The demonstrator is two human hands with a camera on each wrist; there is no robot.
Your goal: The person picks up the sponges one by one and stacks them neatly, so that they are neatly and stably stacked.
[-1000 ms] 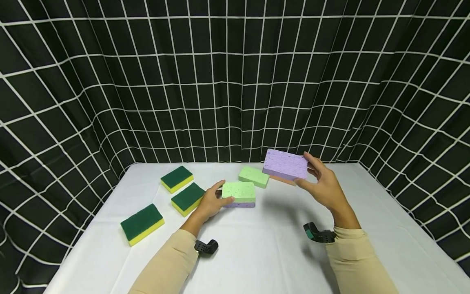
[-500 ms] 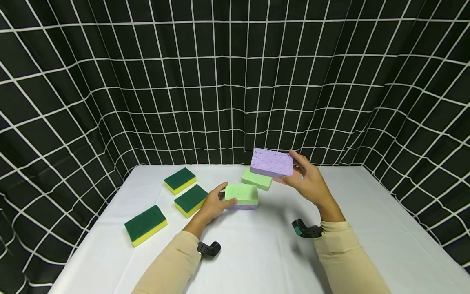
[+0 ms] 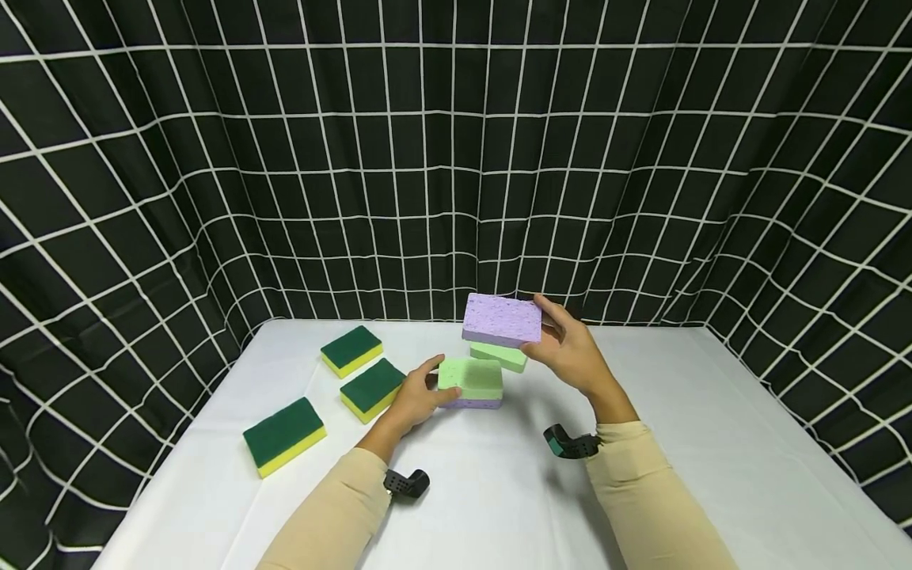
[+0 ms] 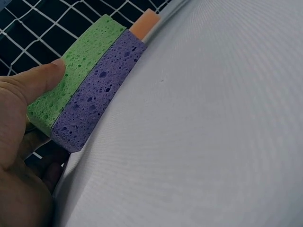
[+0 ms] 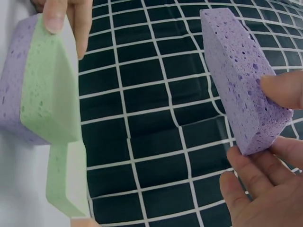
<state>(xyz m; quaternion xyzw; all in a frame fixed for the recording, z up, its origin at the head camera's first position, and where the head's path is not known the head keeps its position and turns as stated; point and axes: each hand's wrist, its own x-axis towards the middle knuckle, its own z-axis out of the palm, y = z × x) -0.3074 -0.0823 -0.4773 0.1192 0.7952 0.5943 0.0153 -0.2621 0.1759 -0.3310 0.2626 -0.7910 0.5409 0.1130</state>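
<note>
My right hand (image 3: 577,360) pinches a purple sponge (image 3: 501,318) by its right end, thumb on the near side, and holds it raised above the table. Pores show all over that sponge in the right wrist view. A light green sponge (image 3: 470,376) lies flat on another purple sponge (image 4: 97,90), their edges nearly flush. Around the left end of this stack my left hand (image 3: 415,398) grips, its thumb on the green sponge's near side. Behind the stack lies a second green sponge (image 3: 502,357), partly hidden by the raised purple one.
Several yellow sponges with dark green scouring tops, including a front one (image 3: 283,435), lie on the left of the white-covered table (image 3: 484,491). An orange sponge (image 4: 145,23) shows past the stack in the left wrist view. A black gridded curtain (image 3: 456,158) surrounds the back and sides.
My right hand has carried the purple sponge leftward, from over the orange piece to above the rear green sponge. The left hand keeps its grip on the stack. The head view has shifted slightly.
</note>
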